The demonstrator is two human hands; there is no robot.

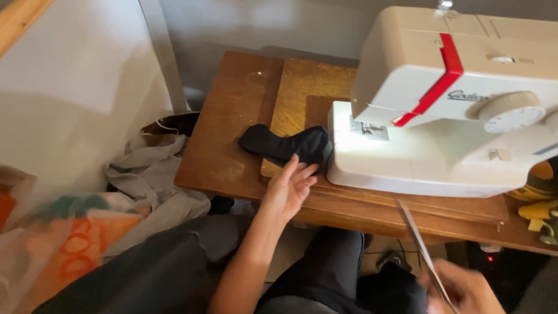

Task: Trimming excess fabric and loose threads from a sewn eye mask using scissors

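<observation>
A small piece of black fabric (286,143) lies on the wooden table (224,148), just left of a cream sewing machine (442,110) with a red stripe. My left hand (288,187) rests at the table's near edge, fingers spread, with the fingertips touching the black fabric. My right hand (462,291) is low at the bottom right, below the table edge, closed around the handles of long metal scissors (419,241) whose blades point up toward the machine.
A grey cloth pile (148,174) lies left of the table beside an orange and white printed bag (70,244). A white wall panel (75,87) stands at the left. Yellow objects (537,200) sit at the right edge. My dark trousers (192,267) fill the foreground.
</observation>
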